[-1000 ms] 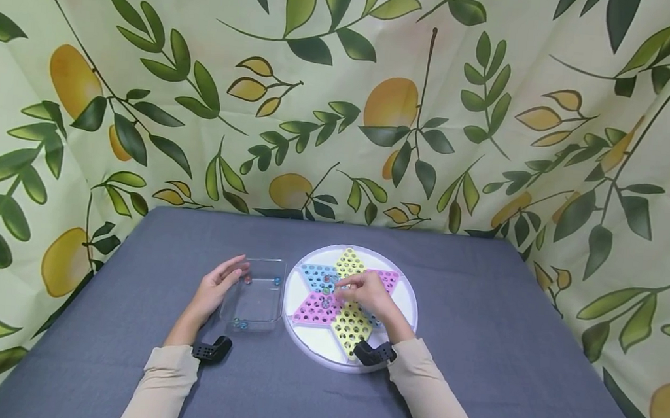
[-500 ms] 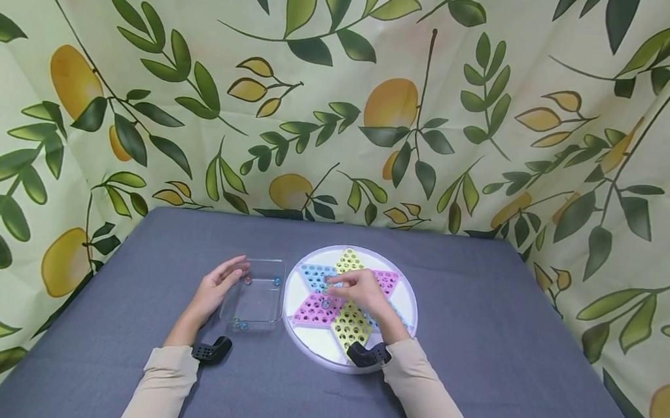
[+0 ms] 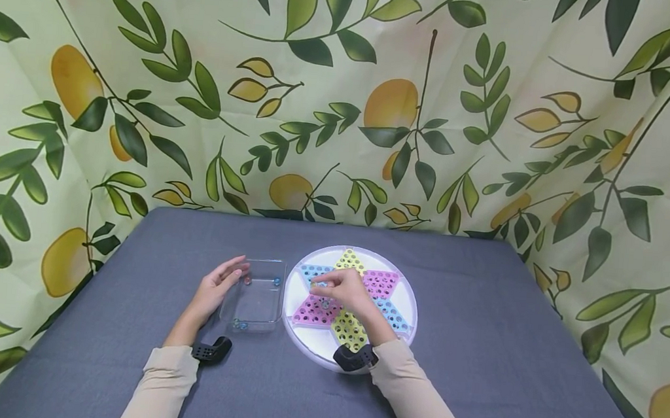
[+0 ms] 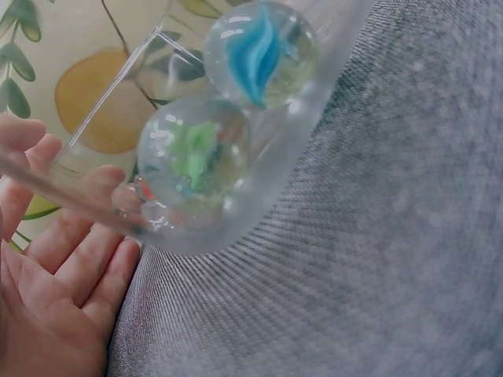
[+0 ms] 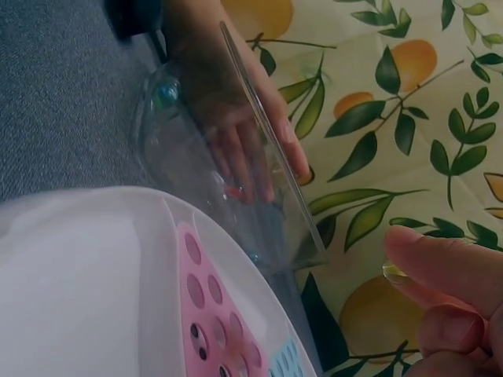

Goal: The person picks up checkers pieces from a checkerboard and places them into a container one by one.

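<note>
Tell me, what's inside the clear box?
The box holds at least four marbles: blue, green, reddish. In the head view, the left hand covers part of its left edge, hiding anything there.

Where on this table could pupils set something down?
Bare tablecloth lies right of the game board, behind the board and box up to the backdrop, and in front between the sleeves. It is crowded where box and board nearly meet, with the left hand beside the box and the right hand above the board.

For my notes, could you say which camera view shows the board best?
The head view: it frames the whole board, though the right hand covers part. The right wrist's crops it; the left's omits it.
</note>
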`<state>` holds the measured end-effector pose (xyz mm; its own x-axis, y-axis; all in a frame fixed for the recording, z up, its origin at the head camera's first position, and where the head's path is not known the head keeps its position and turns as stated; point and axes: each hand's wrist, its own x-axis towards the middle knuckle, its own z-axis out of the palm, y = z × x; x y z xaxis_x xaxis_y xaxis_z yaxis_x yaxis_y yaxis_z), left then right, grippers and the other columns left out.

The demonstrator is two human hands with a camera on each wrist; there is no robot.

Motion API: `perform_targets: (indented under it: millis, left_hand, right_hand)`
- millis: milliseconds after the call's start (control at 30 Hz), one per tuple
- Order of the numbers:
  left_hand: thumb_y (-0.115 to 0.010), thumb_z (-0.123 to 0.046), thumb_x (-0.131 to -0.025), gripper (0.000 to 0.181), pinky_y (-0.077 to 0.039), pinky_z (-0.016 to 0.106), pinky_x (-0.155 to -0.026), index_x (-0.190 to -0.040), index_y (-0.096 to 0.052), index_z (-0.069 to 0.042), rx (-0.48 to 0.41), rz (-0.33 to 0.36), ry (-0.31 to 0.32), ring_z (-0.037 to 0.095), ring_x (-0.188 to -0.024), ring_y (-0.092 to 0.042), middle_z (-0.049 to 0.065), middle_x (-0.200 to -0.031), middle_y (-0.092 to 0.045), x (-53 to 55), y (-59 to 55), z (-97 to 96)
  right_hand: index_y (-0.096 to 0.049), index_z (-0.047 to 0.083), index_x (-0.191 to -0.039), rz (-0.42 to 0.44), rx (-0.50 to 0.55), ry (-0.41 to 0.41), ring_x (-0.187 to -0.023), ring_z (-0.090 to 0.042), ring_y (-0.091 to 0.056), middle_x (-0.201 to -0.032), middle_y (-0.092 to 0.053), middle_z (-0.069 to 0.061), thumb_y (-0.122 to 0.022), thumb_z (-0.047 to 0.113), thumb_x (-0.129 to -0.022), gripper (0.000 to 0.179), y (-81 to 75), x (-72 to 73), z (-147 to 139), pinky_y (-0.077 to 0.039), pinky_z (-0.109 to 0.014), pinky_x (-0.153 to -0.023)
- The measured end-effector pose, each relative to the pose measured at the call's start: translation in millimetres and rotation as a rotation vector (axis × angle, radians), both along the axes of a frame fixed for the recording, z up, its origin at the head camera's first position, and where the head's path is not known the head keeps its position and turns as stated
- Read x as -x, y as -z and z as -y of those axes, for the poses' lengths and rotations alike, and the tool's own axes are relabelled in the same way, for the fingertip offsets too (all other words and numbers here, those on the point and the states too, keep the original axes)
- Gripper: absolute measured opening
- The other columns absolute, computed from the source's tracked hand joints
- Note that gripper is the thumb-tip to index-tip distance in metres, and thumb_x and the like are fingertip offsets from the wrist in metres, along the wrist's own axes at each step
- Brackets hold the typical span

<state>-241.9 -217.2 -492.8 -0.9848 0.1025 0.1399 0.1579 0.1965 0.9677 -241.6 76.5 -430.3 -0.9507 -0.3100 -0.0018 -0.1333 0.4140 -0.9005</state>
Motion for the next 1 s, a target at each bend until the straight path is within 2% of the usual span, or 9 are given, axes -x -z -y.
perform_targets:
  millis: [167,400,567,1000]
  left_hand:
    - [-0.047,-0.026,-0.103,0.049,-0.036,-0.002,-0.092,-0.145,-0.04,-0.003,0.017,0.003,-0.001,-0.021,-0.105,-0.051,0.026,-0.143,-0.049,-0.6,-1.6,0.0]
    - [-0.047,-0.026,-0.103,0.048,-0.036,-0.002,-0.092,-0.145,-0.04,-0.005,0.016,0.011,0.001,-0.021,-0.105,-0.051,0.025,-0.144,-0.049,-0.4,-1.0,0.8]
    - [-0.046,-0.028,-0.102,0.048,-0.036,-0.002,-0.092,-0.145,-0.04,-0.006,0.025,0.02,0.0,-0.022,-0.104,-0.05,0.024,-0.144,-0.048,-1.3,-0.5,1.4]
    - [-0.047,-0.029,-0.102,0.049,-0.037,-0.002,-0.091,-0.145,-0.04,-0.005,0.027,0.013,-0.005,-0.023,-0.104,-0.051,0.026,-0.143,-0.048,0.3,-0.1,1.8]
  right_hand:
    - [-0.074,0.0,-0.101,-0.021,0.003,-0.01,-0.048,-0.004,-0.036,-0.05,-0.044,0.008,-0.077,0.01,-0.078,0.026,-0.9,-1.4,9.3,-0.03,-0.015,-0.044]
    - [-0.075,0.0,-0.099,-0.052,-0.003,-0.027,-0.049,-0.004,-0.032,-0.05,-0.041,0.009,-0.078,0.01,-0.077,0.025,1.1,-3.8,21.3,-0.024,-0.015,-0.044]
    - [-0.075,-0.002,-0.098,-0.068,0.003,-0.067,-0.051,-0.004,-0.034,-0.051,-0.041,0.008,-0.078,0.01,-0.078,0.024,2.3,-7.4,31.6,-0.026,-0.014,-0.047]
    - [-0.075,-0.002,-0.097,-0.081,0.007,-0.117,-0.048,-0.002,-0.031,-0.05,-0.041,0.009,-0.077,0.009,-0.078,0.022,5.0,-12.3,51.8,-0.023,-0.016,-0.044]
